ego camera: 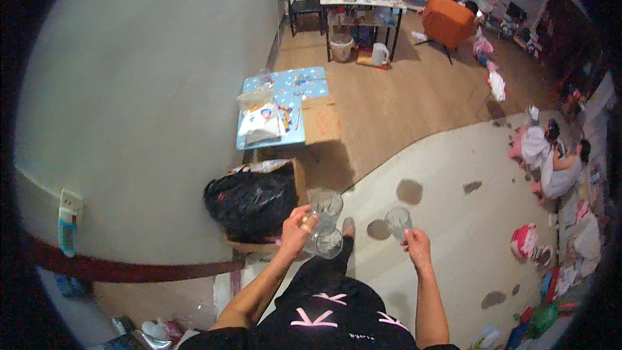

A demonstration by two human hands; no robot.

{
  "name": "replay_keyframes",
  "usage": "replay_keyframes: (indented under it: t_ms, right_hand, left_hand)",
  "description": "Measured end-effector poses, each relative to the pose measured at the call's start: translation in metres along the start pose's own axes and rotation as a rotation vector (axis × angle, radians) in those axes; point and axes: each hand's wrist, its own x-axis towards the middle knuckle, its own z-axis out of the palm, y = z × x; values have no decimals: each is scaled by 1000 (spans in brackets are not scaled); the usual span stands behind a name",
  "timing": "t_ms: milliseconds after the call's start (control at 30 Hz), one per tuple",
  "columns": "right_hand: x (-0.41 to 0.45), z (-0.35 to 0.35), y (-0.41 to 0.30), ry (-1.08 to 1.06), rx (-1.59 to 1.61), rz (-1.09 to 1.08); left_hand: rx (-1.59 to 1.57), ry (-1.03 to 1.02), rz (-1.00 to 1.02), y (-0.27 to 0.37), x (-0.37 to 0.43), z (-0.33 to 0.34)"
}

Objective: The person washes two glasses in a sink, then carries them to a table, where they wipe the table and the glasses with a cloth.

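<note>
My left hand [298, 232] grips two transparent glass mugs by their handles, one beyond the other. The farther mug [326, 208] is tilted away from me, and the nearer mug [329, 244] shows its round rim. My fingers hide most of both handles. In my right hand [417, 244] is a single transparent glass [398, 221], pinched low on its near side and held apart over the pale floor. Just left of the mugs sits a cardboard box [300, 175] with a black plastic bag [250, 204] bulging out of it.
Beyond the box stands a low blue patterned table [284, 82] bearing a plastic bag [262, 124] and a cardboard piece [320, 119]. Farther off are a cluttered table [335, 0] and an orange chair [444, 19] beside a person. Two people [559, 160] sit along the right side.
</note>
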Motion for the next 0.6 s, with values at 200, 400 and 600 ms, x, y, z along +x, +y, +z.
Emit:
replay_keyframes:
  t_ms: [200,400,600]
  right_hand:
    - [103,-60,15,161,-403,-131]
    - [201,-96,-15,213,-539,-125]
    - [323,-112,-8,116,-27,193]
  left_hand:
    - [-8,18,-28,29,89,39]
    - [62,51,60,60,184,73]
    - [-29,95,25,61,285,120]
